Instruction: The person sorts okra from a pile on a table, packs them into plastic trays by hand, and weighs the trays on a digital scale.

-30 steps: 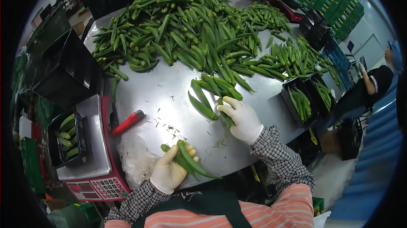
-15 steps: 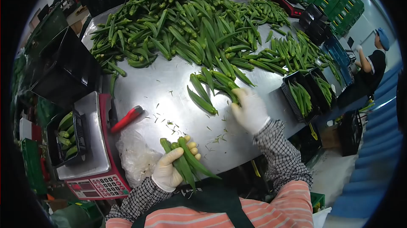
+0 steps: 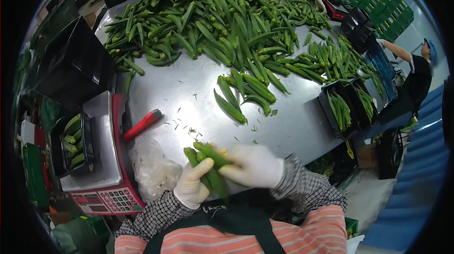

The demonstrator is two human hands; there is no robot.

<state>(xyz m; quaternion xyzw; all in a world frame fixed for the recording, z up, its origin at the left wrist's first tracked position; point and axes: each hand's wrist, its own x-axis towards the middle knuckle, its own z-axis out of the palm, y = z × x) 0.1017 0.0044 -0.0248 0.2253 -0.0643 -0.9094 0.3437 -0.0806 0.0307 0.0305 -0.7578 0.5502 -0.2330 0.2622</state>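
Observation:
Near the table's front edge my gloved left hand (image 3: 193, 184) is closed round several green okra pods (image 3: 215, 178). My gloved right hand (image 3: 253, 165), smeared by motion, meets the bunch from the right with its fingers pressed to the pods; whether it holds a pod of its own is hard to tell. A small group of loose okra (image 3: 230, 105) lies on the metal table just beyond my hands, with trimmed bits scattered around. Behind it rises a large okra pile (image 3: 213, 22).
A red-handled tool (image 3: 143, 124) and a clear plastic bag (image 3: 153, 169) lie left. A scale (image 3: 101, 159) bears a black basket (image 3: 74, 144) of okra. Filled baskets (image 3: 338, 112) stand right. Co-workers (image 3: 418, 72) are at the far side and right.
My right hand has moved from the loose okra group back toward my body, to the bunch in my left hand. The co-worker at the right now reaches toward the blue crate.

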